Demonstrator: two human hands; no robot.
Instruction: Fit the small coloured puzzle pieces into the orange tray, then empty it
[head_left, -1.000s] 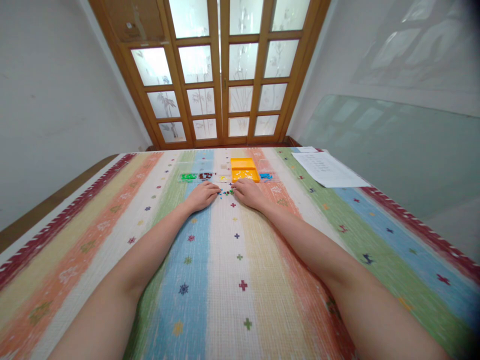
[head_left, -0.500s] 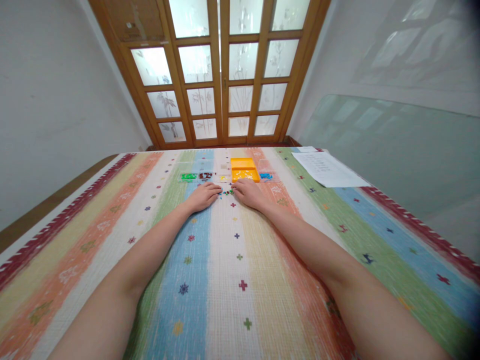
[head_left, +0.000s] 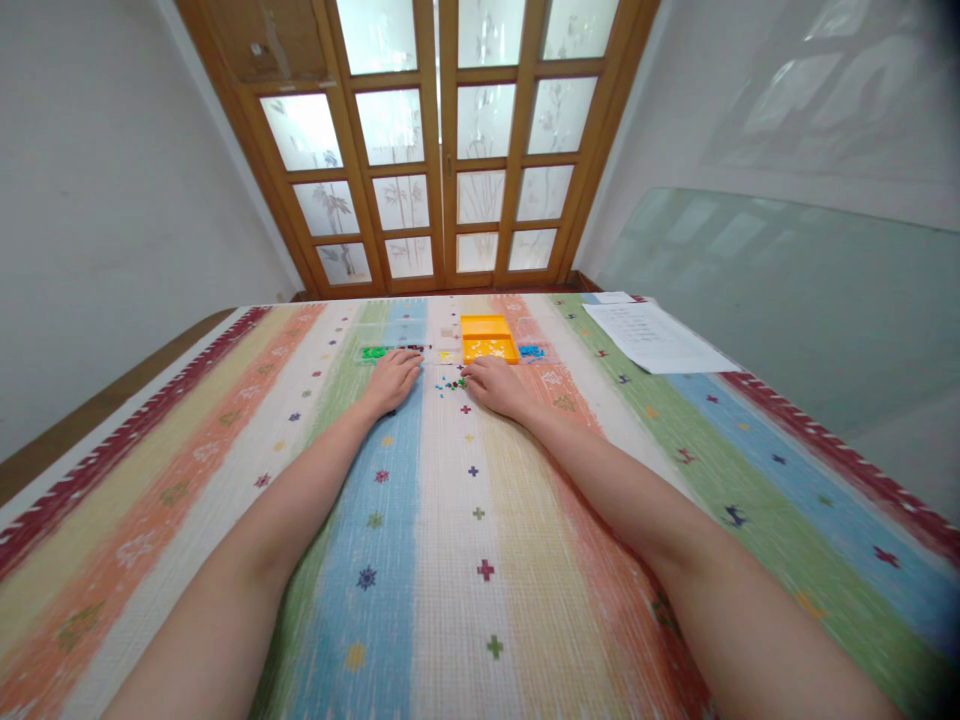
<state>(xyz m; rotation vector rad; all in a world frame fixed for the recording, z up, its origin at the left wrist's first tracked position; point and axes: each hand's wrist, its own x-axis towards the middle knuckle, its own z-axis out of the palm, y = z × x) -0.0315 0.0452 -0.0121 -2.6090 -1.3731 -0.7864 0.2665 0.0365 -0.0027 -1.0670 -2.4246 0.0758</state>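
My left hand (head_left: 395, 378) is over the near edge of a clear divided box (head_left: 433, 361), its bent fingers close together at the dark red pieces (head_left: 415, 348), which it partly covers. Anything in those fingers is too small to make out. Beside a small mixed pile of tiny coloured pieces (head_left: 453, 384), my right hand (head_left: 491, 382) rests with its fingers curled together; what they hold, if anything, is hidden. Green pieces (head_left: 373, 353) lie left of my left hand, yellow pieces (head_left: 444, 356) to its right. An open orange case (head_left: 486, 327) with pale pieces stands behind my right hand.
Blue pieces (head_left: 532, 352) sit right of the orange case. Printed paper sheets (head_left: 652, 338) lie at the back right of the striped tablecloth (head_left: 450, 560). Beyond the table's far edge are wooden glazed doors (head_left: 442, 180); a glass panel (head_left: 787, 300) leans at the right wall.
My left hand has moved left and slightly away from me, from the mixed pile to the dark red pieces. The pile is now more exposed. My right hand has stayed in place.
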